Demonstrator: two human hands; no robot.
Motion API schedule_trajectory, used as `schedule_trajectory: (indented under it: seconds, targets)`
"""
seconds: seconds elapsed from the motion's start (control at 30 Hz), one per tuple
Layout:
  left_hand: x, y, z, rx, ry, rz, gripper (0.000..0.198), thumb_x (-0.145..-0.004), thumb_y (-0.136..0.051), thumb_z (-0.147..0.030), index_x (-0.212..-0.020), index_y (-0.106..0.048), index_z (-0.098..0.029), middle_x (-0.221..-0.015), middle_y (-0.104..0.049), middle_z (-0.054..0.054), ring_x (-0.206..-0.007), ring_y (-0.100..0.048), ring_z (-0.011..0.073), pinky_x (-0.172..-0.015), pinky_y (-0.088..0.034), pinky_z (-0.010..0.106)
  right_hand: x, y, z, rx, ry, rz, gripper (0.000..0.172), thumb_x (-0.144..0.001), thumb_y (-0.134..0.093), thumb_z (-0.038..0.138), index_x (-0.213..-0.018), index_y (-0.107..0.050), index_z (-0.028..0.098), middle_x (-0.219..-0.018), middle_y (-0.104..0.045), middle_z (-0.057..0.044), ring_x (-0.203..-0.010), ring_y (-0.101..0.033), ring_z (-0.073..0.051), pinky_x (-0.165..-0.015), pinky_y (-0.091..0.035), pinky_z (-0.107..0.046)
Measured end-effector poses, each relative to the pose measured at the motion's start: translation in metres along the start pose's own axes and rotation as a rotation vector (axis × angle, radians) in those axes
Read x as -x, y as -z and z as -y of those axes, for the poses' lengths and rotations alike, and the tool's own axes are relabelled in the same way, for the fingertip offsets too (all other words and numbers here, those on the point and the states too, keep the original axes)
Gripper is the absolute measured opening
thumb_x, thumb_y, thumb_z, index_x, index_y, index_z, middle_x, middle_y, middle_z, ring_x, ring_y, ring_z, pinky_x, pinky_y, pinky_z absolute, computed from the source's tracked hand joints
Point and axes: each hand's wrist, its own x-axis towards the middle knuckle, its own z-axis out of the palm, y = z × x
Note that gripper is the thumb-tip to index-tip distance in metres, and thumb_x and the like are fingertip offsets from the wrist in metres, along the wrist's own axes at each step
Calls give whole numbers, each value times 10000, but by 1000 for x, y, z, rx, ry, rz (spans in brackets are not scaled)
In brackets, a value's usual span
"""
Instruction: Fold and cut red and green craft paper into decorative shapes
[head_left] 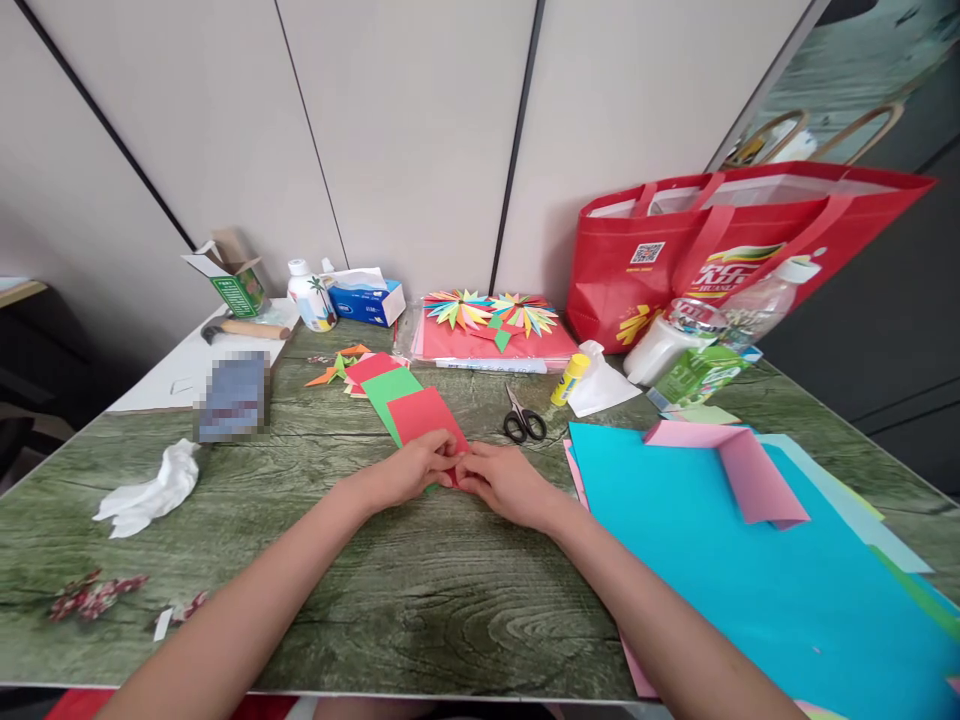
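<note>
table (pixel 420 600): we see green wood grain across the lower frame;
blue sheet (pixel 712 560): flat at lower right;
red paper (pixel 424 415): centre frame, over a green square (pixel 390 388);
left hand (pixel 416 468): forearm from lower left, palm down, pinching the red paper's near edge;
right hand (pixel 506 482): forearm from lower right, fingertips pinching the same edge;
scissors (pixel 523 420): just right of the paper.

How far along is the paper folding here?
Done: two colourful paper stars lie at the back. In hand: the left hand and right hand pinch the near edge of a red square, seemingly an early fold. Left: a green square and a second red square lie flat behind it.
</note>
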Motion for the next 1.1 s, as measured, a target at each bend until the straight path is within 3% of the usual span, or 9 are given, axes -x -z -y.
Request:
schedule_trajectory:
  seconds: [0.17,0.4,0.77,1.1]
  targets:
    - [-1,3,3,12,-41,35,131,-749,-557,-262,-701,-641,-175,-756,-516,21,-657,-494,126,-593,-408,234,-1,0,11,89,-78,43,196,-884,-432,233,-883,-626,199,-909,-602,-45,-804,-540,-147,-671,-337,-234]
    - [-3,3,6,-81,-46,-11,230,-741,-567,-384,-728,-646,-169,-704,-512,19,-663,-483,145,-595,-400,241,5,7,27,288,-171,223,221,-849,-424,166,-859,-644,146,-903,-631,-110,-866,-573,-217,-681,-361,-272]
    - [-1,5,16,-225,-64,18,216,-734,-590,-344,-816,-684,-167,-801,-514,29,-698,-486,138,-654,-392,229,28,17,29,356,-352,270,193,-788,-468,135,-866,-645,132,-895,-643,-146,-778,-632,-265,-614,-401,-300]
    - [11,-7,19,-342,-92,-83,294,-787,-526,-337,-1008,-648,-186,-946,-480,66,-891,-469,200,-823,-366,322,35,25,27,342,-386,291,203,-761,-460,140,-811,-654,172,-899,-674,-119,-807,-638,-277,-606,-404,-309]
